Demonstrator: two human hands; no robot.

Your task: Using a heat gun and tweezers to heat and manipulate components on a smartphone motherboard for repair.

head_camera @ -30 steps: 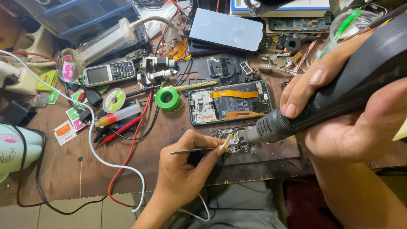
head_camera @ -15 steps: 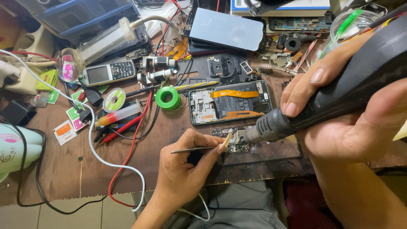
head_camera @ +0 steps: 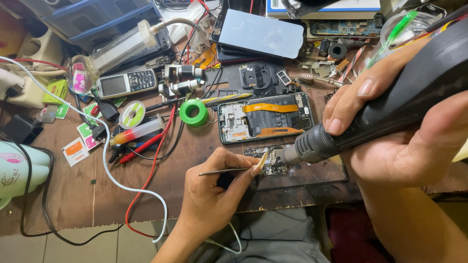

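Observation:
My right hand [head_camera: 399,131] grips a black hot-air gun handle [head_camera: 404,97]; its metal nozzle [head_camera: 292,155] points down-left at a small circuit board [head_camera: 270,160] on the wooden bench. My left hand [head_camera: 214,195] pinches thin metal tweezers [head_camera: 224,171], their tip resting at the board just left of the nozzle. Behind the board lies an opened phone [head_camera: 265,117] with an orange flex cable across its battery.
A green solder spool [head_camera: 194,112], a tape roll [head_camera: 132,114], a syringe [head_camera: 139,131], an old keypad phone [head_camera: 126,84], a phone back cover [head_camera: 263,33], red and white wires [head_camera: 146,185] and stickers crowd the bench. A pale fan base [head_camera: 17,170] stands at the left edge.

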